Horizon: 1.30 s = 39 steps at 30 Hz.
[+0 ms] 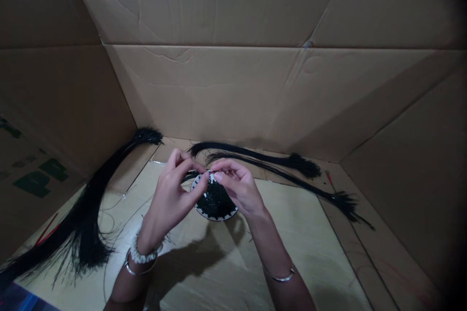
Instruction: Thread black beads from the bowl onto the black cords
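Observation:
Both hands meet over the far rim of a small bowl [216,204] with a white-and-dark patterned edge, filled with small shiny black pieces. My left hand [178,182] is closed in a pinch, thumb against forefinger. Opposite it, my right hand [235,182] pinches too, its fingertips almost touching the left ones. Whatever is between the fingertips is too small to make out. Just behind the hands lie two bundles of long black strands, one farther back [251,149] and one nearer [292,177].
A large black strand bundle [98,180] runs along the left side, with a red strip [47,233] beside it. Cardboard walls [204,92] enclose the pale work board [292,238] at the back and sides. Loose dark strands lie on the board's left part.

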Available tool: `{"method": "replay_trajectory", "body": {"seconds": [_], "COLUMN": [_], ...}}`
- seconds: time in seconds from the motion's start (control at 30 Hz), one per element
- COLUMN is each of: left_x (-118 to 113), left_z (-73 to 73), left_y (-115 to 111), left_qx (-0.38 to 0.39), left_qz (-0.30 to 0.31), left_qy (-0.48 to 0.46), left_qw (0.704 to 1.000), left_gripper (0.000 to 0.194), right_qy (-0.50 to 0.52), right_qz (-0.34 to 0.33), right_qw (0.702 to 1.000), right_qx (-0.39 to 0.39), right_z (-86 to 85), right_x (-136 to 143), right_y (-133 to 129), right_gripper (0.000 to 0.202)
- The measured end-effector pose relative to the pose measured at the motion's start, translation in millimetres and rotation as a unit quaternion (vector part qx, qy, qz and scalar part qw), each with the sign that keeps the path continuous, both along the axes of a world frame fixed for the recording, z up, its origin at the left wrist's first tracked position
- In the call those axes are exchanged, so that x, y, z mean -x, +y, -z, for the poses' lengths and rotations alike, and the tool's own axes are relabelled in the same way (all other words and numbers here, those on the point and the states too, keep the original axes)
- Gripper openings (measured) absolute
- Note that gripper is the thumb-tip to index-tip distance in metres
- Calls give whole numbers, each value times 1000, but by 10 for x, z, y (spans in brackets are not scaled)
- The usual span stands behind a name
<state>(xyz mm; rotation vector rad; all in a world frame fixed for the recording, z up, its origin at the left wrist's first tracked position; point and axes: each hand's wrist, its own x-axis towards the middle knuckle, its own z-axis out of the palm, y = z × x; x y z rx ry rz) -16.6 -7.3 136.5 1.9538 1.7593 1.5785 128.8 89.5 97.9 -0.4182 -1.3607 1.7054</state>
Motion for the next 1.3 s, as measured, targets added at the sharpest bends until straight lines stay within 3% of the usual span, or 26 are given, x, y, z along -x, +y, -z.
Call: {"method": "replay_trajectory", "body": {"seconds": [0.77, 1.3], "left_x": [-1, 6], "left_z": [-23, -21], "left_y": [-18, -30], "left_qx": [11, 13], "left_qz": [5, 13], "left_qy": [2, 2], "left_qw": [1000, 1000], "left_gripper": [1, 2], "right_qy": [10, -4], "right_qz": [-32, -11], "right_qw": [999, 999], "right_qx": [18, 39], "right_z": [-12, -50], "right_x": [-17, -17], "right_y": [-6, -30], "right_gripper": [11, 14]}}
